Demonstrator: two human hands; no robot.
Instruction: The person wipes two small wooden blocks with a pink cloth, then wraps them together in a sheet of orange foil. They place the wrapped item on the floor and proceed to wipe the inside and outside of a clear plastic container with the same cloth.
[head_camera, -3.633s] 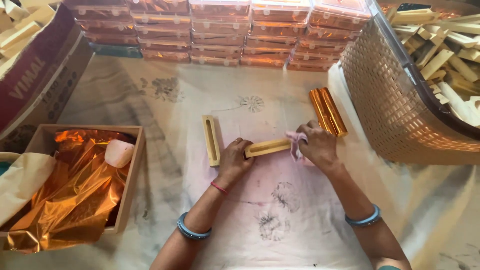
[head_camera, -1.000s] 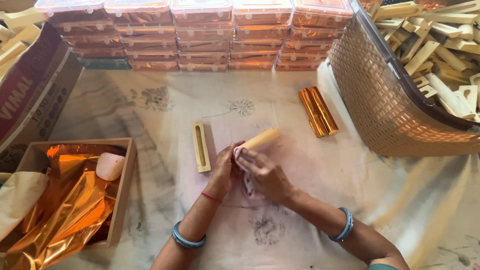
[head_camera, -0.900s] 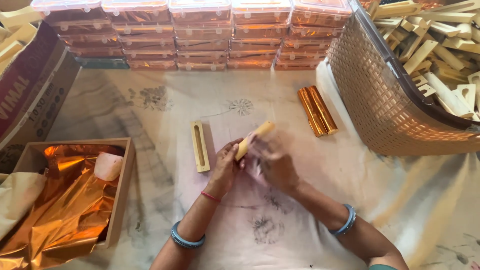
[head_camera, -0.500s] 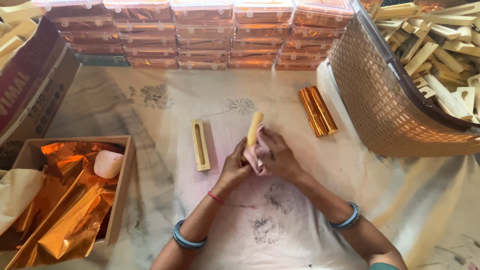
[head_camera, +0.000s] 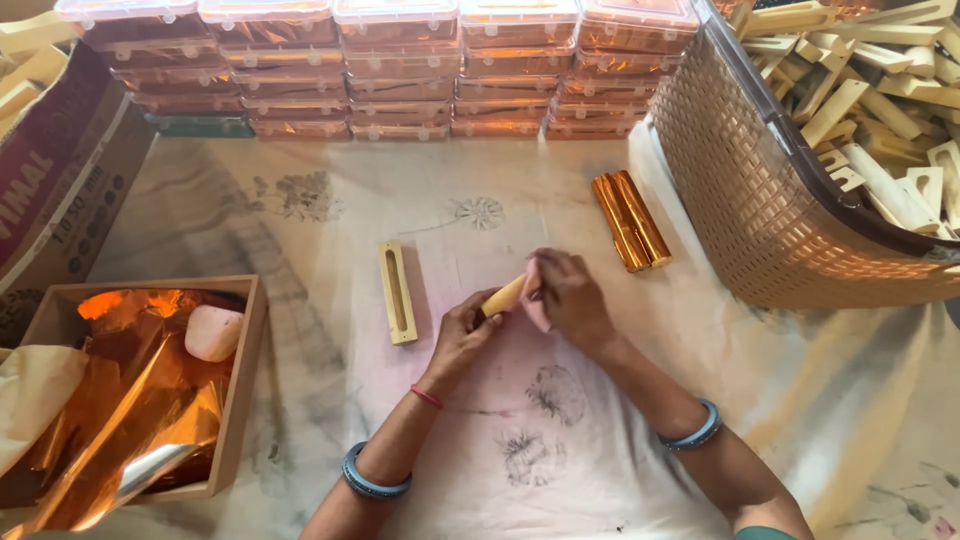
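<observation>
My left hand (head_camera: 465, 335) grips one end of a pale wooden stick (head_camera: 503, 297) above the middle of the cloth. Over the stick's other end, my right hand (head_camera: 565, 295) presses a small pink cloth (head_camera: 535, 300). A slotted wooden piece (head_camera: 397, 291) lies flat just left of my left hand. Two copper-foil-wrapped sticks (head_camera: 630, 220) lie side by side to the upper right of my right hand.
A tan woven basket (head_camera: 760, 190) full of wooden pieces stands at the right. Stacked clear plastic boxes (head_camera: 370, 70) line the far edge. At the left, a wooden tray (head_camera: 235, 400) holds copper foil sheets and a pale sponge (head_camera: 213, 332). A cardboard box (head_camera: 60, 180) sits far left.
The stick has turned in my hands from pointing up and away to lying nearly level. My right hand with the pink cloth has shifted along it to the far end.
</observation>
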